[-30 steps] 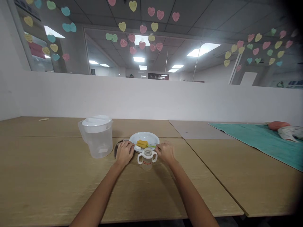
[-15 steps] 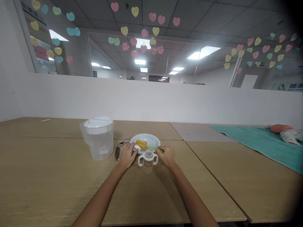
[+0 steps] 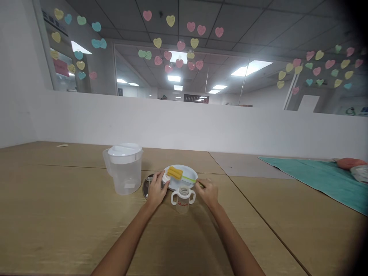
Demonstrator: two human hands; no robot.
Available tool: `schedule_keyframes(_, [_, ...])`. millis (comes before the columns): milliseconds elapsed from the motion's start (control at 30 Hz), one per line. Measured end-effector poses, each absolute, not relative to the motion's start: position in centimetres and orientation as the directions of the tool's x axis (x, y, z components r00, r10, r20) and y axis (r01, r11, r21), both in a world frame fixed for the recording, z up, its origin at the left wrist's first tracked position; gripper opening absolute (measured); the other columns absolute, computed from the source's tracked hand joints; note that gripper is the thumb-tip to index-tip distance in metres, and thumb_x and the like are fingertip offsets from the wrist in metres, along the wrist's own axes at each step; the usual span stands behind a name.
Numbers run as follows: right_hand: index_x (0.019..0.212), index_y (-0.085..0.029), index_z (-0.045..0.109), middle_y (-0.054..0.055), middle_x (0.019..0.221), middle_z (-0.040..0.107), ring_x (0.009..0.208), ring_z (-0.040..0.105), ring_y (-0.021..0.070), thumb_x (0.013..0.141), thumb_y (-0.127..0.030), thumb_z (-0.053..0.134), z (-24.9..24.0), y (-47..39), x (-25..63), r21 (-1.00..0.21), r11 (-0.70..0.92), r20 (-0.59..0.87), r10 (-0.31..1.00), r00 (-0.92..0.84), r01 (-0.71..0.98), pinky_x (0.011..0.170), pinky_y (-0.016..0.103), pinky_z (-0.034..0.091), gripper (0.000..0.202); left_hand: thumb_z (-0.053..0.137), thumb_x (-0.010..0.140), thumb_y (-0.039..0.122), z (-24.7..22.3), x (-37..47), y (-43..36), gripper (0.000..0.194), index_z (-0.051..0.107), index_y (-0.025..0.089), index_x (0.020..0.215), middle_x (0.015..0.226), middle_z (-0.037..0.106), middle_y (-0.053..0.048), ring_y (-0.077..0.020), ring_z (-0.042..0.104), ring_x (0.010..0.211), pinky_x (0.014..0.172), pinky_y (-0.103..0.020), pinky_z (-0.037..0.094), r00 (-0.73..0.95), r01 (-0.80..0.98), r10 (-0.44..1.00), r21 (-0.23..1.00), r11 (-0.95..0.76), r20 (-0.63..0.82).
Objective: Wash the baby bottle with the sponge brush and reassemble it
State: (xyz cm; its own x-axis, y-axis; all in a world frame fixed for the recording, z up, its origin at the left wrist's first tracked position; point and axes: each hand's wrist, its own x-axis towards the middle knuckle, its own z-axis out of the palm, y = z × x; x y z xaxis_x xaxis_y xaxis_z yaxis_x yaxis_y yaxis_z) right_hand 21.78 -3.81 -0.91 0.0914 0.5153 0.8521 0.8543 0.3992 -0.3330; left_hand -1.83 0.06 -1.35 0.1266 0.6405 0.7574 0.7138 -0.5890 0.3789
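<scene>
Yellow sponge brush (image 3: 175, 173), green handle (image 3: 188, 179) pinched in the right fingers (image 3: 200, 184); its head is over the white plate (image 3: 190, 172), just beside the left fingers (image 3: 165, 186), which grip a small white piece (image 3: 166, 178). Two-handled bottle (image 3: 183, 201): on the desk (image 3: 178, 245), between both sets of fingers, nearer the viewer. Pitcher (image 3: 126, 174): left of the left fingers.

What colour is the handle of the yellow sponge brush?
Bright green: the brush handle shows best in the head view.
</scene>
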Motion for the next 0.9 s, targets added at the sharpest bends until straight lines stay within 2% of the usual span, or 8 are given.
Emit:
schedule_keyframes(67, [0.075,-0.018,0.073,0.005,0.074,0.071,0.065,0.060,0.0157,0.080,-0.025,0.046,-0.9,-3.9,21.8,-0.344,0.404,0.866,0.485,0.120,0.848,0.061,0.023,0.040,0.029,0.042,0.086,0.037,-1.2,-1.8,-0.1,0.041,0.046,0.018,0.123,0.119,0.049,-0.010,-0.0209,0.049,0.112,0.097,-0.035,0.039,0.103,0.712,0.633,0.387,-0.586,0.767])
schedule_keyframes(233, [0.075,-0.017,0.073,0.005,0.071,0.071,0.060,0.059,0.0145,0.081,-0.026,0.046,-1.1,-3.9,21.2,-0.259,0.472,0.900,0.434,0.034,0.843,0.061,0.023,0.041,0.029,0.045,0.085,0.036,-1.3,-1.8,0.0,0.039,0.045,0.020,0.120,0.118,0.051,-0.009,-0.0217,0.050,0.112,0.097,-0.038,0.040,0.078,0.647,0.624,0.436,-0.625,0.778])
schedule_keyframes(367, [0.076,-0.017,0.073,0.006,0.071,0.071,0.063,0.060,0.0156,0.081,-0.026,0.046,-1.4,-3.6,21.0,-0.302,0.362,0.898,0.418,0.136,0.882,0.060,0.023,0.040,0.029,0.049,0.083,0.037,-1.5,-1.9,0.3,0.041,0.043,0.018,0.118,0.115,0.055,-0.010,-0.0220,0.052,0.109,0.094,-0.038,0.042,-0.010,0.595,0.611,0.496,-0.632,0.791])
schedule_keyframes(467, [0.074,-0.017,0.073,0.006,0.070,0.070,0.061,0.060,0.0155,0.080,-0.026,0.046,-1.5,-3.5,20.9,-0.310,0.404,0.886,0.450,0.108,0.861,0.059,0.024,0.041,0.029,0.048,0.083,0.038,-1.5,-1.7,0.3,0.044,0.040,0.018,0.121,0.116,0.056,-0.010,-0.0217,0.054,0.109,0.092,-0.038,0.043,-0.017,0.556,0.629,0.530,-0.640,0.777])
schedule_keyframes(567, [0.072,-0.018,0.072,0.004,0.070,0.071,0.061,0.061,0.0153,0.079,-0.025,0.046,-1.5,-3.6,20.9,-0.380,0.506,0.871,0.478,0.115,0.774,0.060,0.024,0.043,0.028,0.043,0.087,0.037,-1.2,-1.6,0.1,0.043,0.039,0.020,0.126,0.125,0.050,-0.011,-0.0215,0.048,0.117,0.098,-0.039,0.039,0.057,0.577,0.627,0.487,-0.656,0.777])
schedule_keyframes(667, [0.071,-0.019,0.072,0.004,0.071,0.071,0.064,0.062,0.0161,0.078,-0.026,0.046,-1.3,-3.7,21.3,-0.469,0.507,0.851,0.478,0.217,0.723,0.061,0.024,0.045,0.028,0.041,0.087,0.038,-0.8,-1.9,-0.1,0.042,0.041,0.021,0.125,0.124,0.051,-0.010,-0.0212,0.047,0.116,0.099,-0.038,0.038,0.099,0.601,0.634,0.462,-0.653,0.767])
schedule_keyframes(800, [0.071,-0.018,0.072,0.005,0.072,0.071,0.064,0.062,0.0173,0.078,-0.028,0.046,-1.3,-3.7,22.2,-0.446,0.470,0.867,0.438,0.238,0.762,0.062,0.026,0.046,0.028,0.044,0.085,0.037,-0.7,-3.0,0.0,0.039,0.047,0.021,0.120,0.113,0.056,-0.009,-0.0221,0.052,0.107,0.093,-0.038,0.041,0.027,0.674,0.635,0.455,-0.582,0.772])
schedule_keyframes(900, [0.072,-0.017,0.072,0.006,0.074,0.071,0.066,0.063,0.0175,0.078,-0.028,0.046,-1.4,-3.6,22.7,-0.430,0.455,0.875,0.424,0.235,0.780,0.064,0.026,0.046,0.029,0.046,0.082,0.033,-0.7,-3.9,0.3,0.039,0.048,0.019,0.119,0.111,0.051,-0.009,-0.0217,0.051,0.105,0.091,-0.036,0.042,-0.010,0.724,0.629,0.439,-0.532,0.777])
